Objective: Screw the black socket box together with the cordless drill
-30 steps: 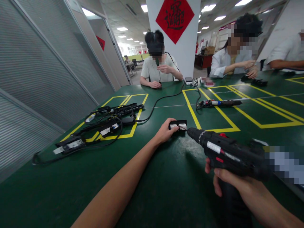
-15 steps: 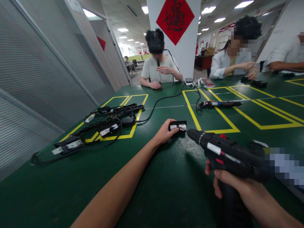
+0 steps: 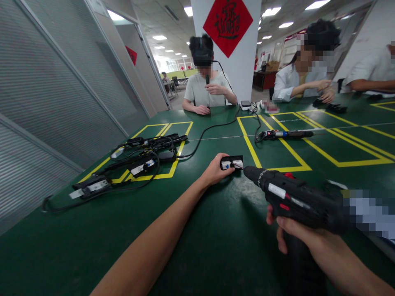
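My left hand point(image 3: 216, 170) grips a small black block with a white face point(image 3: 237, 164) from its left side, low at the green table point(image 3: 197, 230). A small blue spot shows on the white face beside my thumb. In my right hand point(image 3: 304, 232) is a black cordless drill point(image 3: 290, 193) with red details, my fingers wrapped round its handle. Its chuck points left at the block, and a thin bit reaches to the white face. Whether the bit touches a screw there is too small to tell.
To the left lie black parts with white labels point(image 3: 142, 166) and a looping cable point(image 3: 203, 133). Beyond the block is a cabled tool with a blue band point(image 3: 284, 135). Yellow tape point(image 3: 253, 152) marks the table. One person point(image 3: 205, 86) works opposite, others point(image 3: 304, 78) at the right.
The left thumb has shifted slightly, so the blue spot on the block's white face shows. The drill stays nearly in place, its bit still at the block.
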A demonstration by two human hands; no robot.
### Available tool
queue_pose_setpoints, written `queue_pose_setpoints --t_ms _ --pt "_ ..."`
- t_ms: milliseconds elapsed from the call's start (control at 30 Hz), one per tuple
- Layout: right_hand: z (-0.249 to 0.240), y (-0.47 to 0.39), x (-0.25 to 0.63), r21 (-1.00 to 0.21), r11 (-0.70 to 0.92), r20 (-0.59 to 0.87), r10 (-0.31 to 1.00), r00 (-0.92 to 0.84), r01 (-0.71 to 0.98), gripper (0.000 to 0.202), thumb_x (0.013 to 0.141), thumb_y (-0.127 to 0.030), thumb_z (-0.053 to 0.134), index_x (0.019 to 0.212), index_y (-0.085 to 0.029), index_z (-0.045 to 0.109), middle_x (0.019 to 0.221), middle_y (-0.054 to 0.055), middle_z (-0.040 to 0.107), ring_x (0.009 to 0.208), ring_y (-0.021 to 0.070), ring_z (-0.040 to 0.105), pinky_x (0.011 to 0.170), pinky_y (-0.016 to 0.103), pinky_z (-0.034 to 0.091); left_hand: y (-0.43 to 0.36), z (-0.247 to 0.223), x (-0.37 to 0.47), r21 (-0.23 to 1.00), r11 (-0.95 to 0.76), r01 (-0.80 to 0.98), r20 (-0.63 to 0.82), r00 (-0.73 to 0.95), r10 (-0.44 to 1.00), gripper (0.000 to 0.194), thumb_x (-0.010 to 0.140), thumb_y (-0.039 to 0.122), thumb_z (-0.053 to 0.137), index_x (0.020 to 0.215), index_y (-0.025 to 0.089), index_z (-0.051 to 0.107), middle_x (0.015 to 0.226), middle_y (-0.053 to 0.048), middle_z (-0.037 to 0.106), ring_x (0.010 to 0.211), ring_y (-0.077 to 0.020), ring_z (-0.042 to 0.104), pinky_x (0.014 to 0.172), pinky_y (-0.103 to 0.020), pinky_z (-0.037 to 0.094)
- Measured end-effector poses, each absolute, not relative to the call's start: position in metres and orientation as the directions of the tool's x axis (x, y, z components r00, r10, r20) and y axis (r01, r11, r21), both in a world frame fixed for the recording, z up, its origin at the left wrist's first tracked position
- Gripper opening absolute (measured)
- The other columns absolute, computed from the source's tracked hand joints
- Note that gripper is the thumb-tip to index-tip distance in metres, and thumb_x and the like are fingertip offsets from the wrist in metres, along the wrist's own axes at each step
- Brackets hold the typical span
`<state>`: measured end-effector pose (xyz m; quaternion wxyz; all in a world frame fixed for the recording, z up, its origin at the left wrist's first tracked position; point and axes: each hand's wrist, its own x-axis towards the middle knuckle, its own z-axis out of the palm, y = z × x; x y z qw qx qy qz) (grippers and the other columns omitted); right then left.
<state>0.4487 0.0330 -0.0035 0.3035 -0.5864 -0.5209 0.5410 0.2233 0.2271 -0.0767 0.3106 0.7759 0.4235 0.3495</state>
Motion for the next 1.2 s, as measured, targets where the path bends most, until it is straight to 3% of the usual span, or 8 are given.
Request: queue_pose_setpoints --t_ms 367,533,733,900,1200 --pt "-0.0079 0.0334 0.4495 -0.948 -0.245 -0.274 0.954 -0.125 0.204 0.024 0.087 -0.039 0.049 0.094 -0.023 0.065 0.076 -0.001 0.069 0.058 0.0185 0.06 0.08 0.039 0.038 0.2254 -0.0775 0.2226 0.751 -0.468 0.466 0.299 0.391 0.87 0.051 0.072 0.029 0.064 0.118 0.016 0.046 0.109 -0.008 0.056 0.096 -0.0197 0.056 0.088 -0.035 0.046" --pt "-0.0062 0.0333 0.4484 -0.938 -0.266 -0.299 0.946 -0.126 0.223 0.024 0.088 -0.04 0.047 0.087 -0.023 0.064 0.064 -0.002 0.066 0.062 0.0205 0.059 0.075 0.038 0.036 0.2252 -0.0766 0.2225 0.749 -0.462 0.476 0.285 0.398 0.872 0.051 0.073 0.026 0.062 0.119 0.016 0.045 0.111 -0.009 0.055 0.097 -0.02 0.056 0.089 -0.035 0.045" --pt "-0.0039 0.0339 0.4491 -0.938 -0.245 -0.283 0.949 -0.135 0.246 0.025 0.088 -0.039 0.046 0.088 -0.024 0.067 0.074 -0.001 0.069 0.06 0.0192 0.06 0.075 0.036 0.039 0.2248 -0.0757 0.2222 0.755 -0.454 0.473 0.274 0.401 0.874 0.05 0.072 0.024 0.061 0.119 0.016 0.045 0.11 -0.008 0.055 0.098 -0.0201 0.055 0.09 -0.036 0.045" --pt "-0.0035 0.0336 0.4479 -0.942 -0.246 -0.278 0.954 -0.117 0.227 0.027 0.087 -0.04 0.047 0.085 -0.023 0.068 0.066 0.0 0.068 0.061 0.0207 0.06 0.075 0.038 0.039 0.2243 -0.0751 0.2211 0.769 -0.449 0.454 0.271 0.405 0.873 0.051 0.07 0.02 0.06 0.12 0.016 0.045 0.111 -0.008 0.055 0.097 -0.0198 0.055 0.09 -0.036 0.045" --pt "-0.0018 0.0313 0.4461 -0.936 -0.265 -0.295 0.949 -0.108 0.231 0.026 0.087 -0.042 0.047 0.083 -0.025 0.066 0.06 -0.003 0.066 0.059 0.0197 0.06 0.066 0.033 0.041 0.2232 -0.0744 0.2213 0.774 -0.455 0.44 0.286 0.398 0.872 0.051 0.074 0.032 0.064 0.119 0.017 0.046 0.11 -0.008 0.055 0.097 -0.0201 0.056 0.087 -0.034 0.046"
